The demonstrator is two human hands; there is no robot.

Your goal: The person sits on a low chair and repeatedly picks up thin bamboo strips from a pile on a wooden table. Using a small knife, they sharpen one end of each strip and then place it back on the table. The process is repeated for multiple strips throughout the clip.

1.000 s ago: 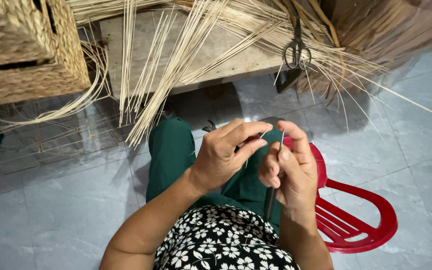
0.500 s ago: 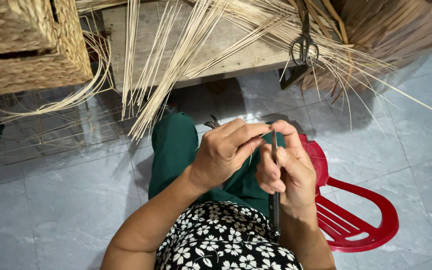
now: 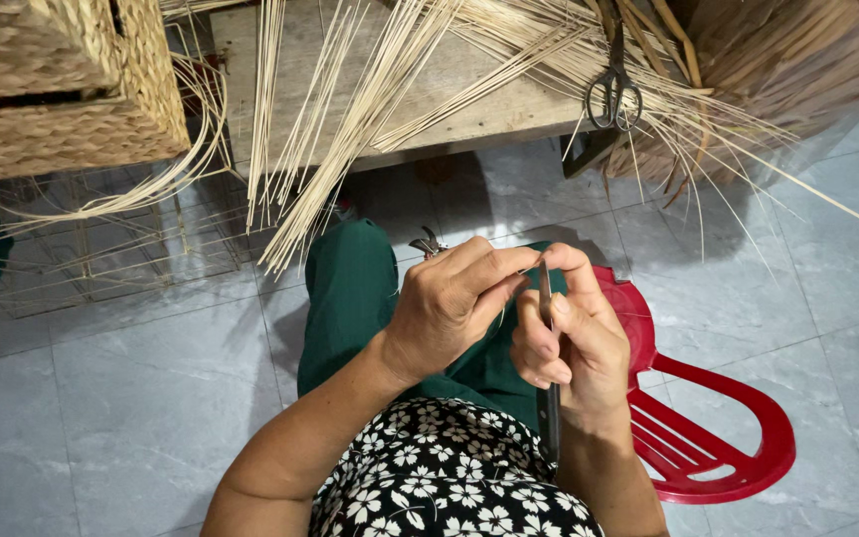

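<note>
Both hands have dropped slightly toward the lap: right hand (image 3: 574, 343) fingers closed around a slim dark metal blade (image 3: 546, 298), left hand (image 3: 449, 303) pinching a thin pale straw strand (image 3: 505, 310) against it, above green trousers (image 3: 350, 298).

Green trousers (image 3: 350, 298) cover the lap at the centre, and a black top with a white flower print (image 3: 449, 487) sits at six o'clock. A bright red plastic chair (image 3: 718, 438) shows at four o'clock. Pale straw-yellow reeds (image 3: 350, 129) fan from twelve o'clock over a light wooden bench (image 3: 469, 89). A tan woven basket (image 3: 42, 89) fills ten o'clock. Dark grey scissors (image 3: 613, 94) lie at one o'clock. The floor tiles (image 3: 101, 398) are blue-grey, faintly marbled.
</note>
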